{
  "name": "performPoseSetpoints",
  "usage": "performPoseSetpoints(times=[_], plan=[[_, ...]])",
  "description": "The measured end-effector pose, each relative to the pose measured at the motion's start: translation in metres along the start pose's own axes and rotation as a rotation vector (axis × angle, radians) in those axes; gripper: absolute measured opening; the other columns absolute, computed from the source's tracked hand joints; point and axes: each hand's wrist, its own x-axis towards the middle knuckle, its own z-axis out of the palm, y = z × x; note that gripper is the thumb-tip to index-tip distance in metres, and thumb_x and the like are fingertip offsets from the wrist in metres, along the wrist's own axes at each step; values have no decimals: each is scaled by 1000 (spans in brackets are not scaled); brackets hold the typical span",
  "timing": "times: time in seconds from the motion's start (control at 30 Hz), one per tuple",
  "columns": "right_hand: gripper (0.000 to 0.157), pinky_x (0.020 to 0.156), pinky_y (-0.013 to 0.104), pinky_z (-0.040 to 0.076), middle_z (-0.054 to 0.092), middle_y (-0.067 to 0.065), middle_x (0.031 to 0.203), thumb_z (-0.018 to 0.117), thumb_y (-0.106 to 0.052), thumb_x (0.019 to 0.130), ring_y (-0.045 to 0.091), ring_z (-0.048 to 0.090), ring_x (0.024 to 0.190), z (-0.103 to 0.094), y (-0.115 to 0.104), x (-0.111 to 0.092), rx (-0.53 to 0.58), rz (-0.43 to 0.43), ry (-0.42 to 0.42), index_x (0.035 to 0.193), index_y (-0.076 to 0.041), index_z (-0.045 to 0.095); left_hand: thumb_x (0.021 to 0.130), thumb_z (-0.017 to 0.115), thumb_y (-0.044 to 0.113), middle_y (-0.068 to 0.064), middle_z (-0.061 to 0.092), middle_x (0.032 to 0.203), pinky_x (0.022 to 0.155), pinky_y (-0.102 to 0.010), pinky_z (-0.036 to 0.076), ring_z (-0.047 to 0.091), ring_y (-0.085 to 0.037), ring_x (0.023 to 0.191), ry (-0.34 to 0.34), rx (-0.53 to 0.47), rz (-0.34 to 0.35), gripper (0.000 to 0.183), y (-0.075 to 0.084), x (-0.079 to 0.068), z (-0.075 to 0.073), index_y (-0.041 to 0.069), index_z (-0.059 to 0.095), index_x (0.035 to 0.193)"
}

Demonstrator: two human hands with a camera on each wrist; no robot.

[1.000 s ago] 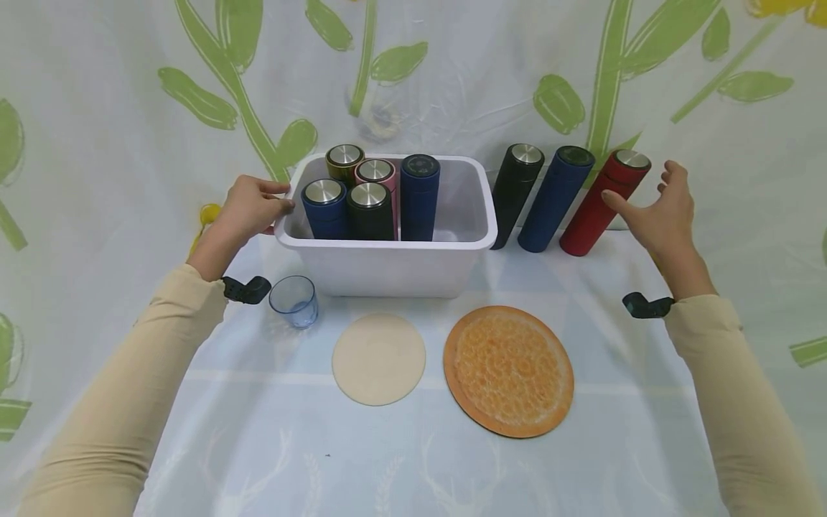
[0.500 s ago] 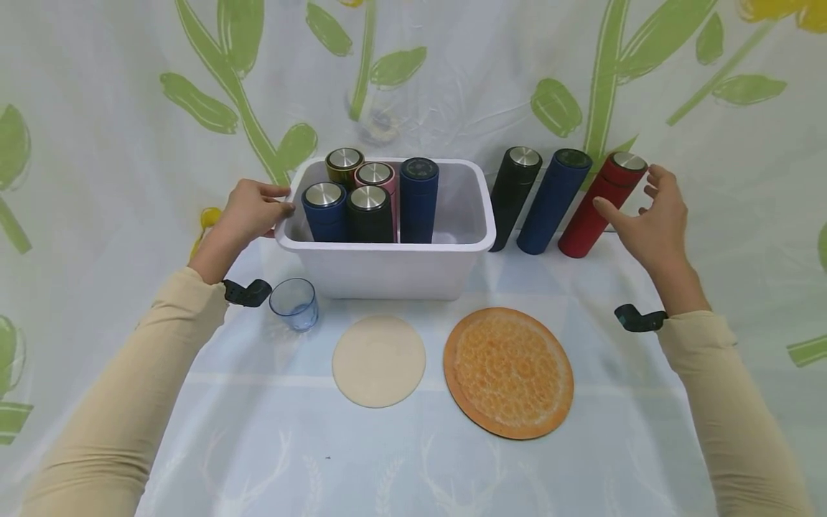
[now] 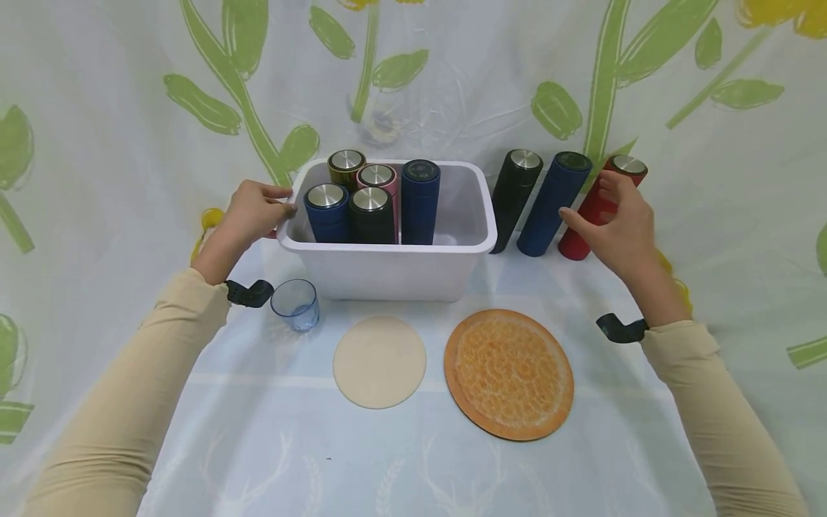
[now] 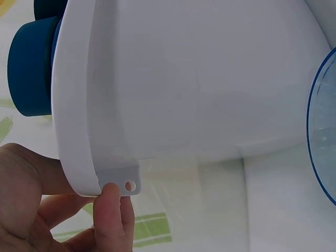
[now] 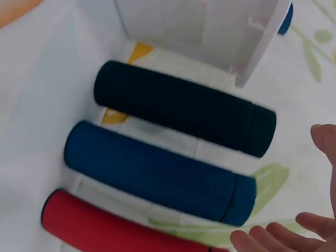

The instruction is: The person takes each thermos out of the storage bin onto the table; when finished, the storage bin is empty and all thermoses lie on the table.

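At the left end of a white plastic bin (image 3: pixel 388 273), my left hand (image 3: pixel 248 208) pinches the rim between thumb and fingers; the left wrist view shows the thumb by a small holed tab (image 4: pixel 123 181). Several vacuum flasks stand inside the bin, among them a dark blue one (image 3: pixel 420 205) and a pink-sided one (image 3: pixel 377 174). My right hand (image 3: pixel 620 230) is held with fingers spread, partly covering a red flask (image 3: pixel 575 244). Its thumb points toward a blue flask (image 3: pixel 549 208); contact cannot be told. A black flask (image 3: pixel 515 194) leans beside the bin.
A clear bluish glass (image 3: pixel 296 307) stands in front of the bin's left end. Nearer lie a cream round mat (image 3: pixel 379 362) and a larger orange-brown round mat (image 3: pixel 510 373). A patterned curtain (image 3: pixel 452 79) hangs behind.
My right hand has moved left, from the right side of the red flask to in front of it, near the blue flask. The left hand stays at the bin's rim.
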Motion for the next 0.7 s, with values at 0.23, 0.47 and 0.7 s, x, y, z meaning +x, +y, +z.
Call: performPoseSetpoints(times=[0.23,0.47,0.7], plan=[[80,107,53,42,47,12,150,74,-41,88,25,44,136,6,-11,-4,-16,-55,-23,150,-7,38,100,59,17,-30,52,136,71,-30,60,58,-41,107,8,5,6,51,-2,1,1,0,47,147],[81,107,55,40,47,15,149,77,-39,87,29,45,136,8,-13,-5,-13,-70,-26,150,-6,38,100,59,17,-30,52,135,72,-31,60,58,-42,107,13,8,2,51,-3,2,1,0,48,147],[78,103,56,44,51,18,145,80,-33,86,31,49,131,12,-14,-4,8,-121,-23,147,-3,42,100,59,17,-30,52,136,71,-30,60,58,-41,107,10,5,4,51,-2,2,1,0,47,147]])
